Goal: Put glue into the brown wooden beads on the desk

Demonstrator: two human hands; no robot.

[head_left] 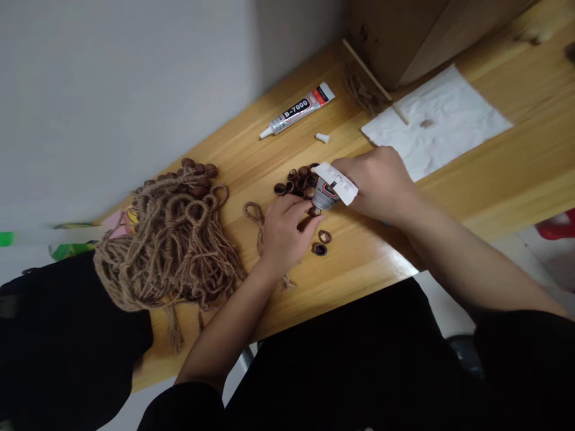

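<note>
My right hand (377, 182) grips a small glue tube (330, 190), its nozzle pointing down-left at a brown bead (314, 211). My left hand (286, 230) pinches that bead against the wooden table (494, 179). A thin jute cord (256, 215) with a loop runs under my left hand. Two more beads (322, 243) lie just right of my left hand, one ring-shaped and one dark. A small pile of brown beads (296, 179) sits behind the tube.
A heap of braided jute cords with beads (175, 239) lies at the left. A second glue tube marked B-7000 (299, 111) and its white cap (322, 137) lie farther back. A white paper sheet (440, 120), a wooden stick (372, 81) and a cardboard box (404, 30) are at the right.
</note>
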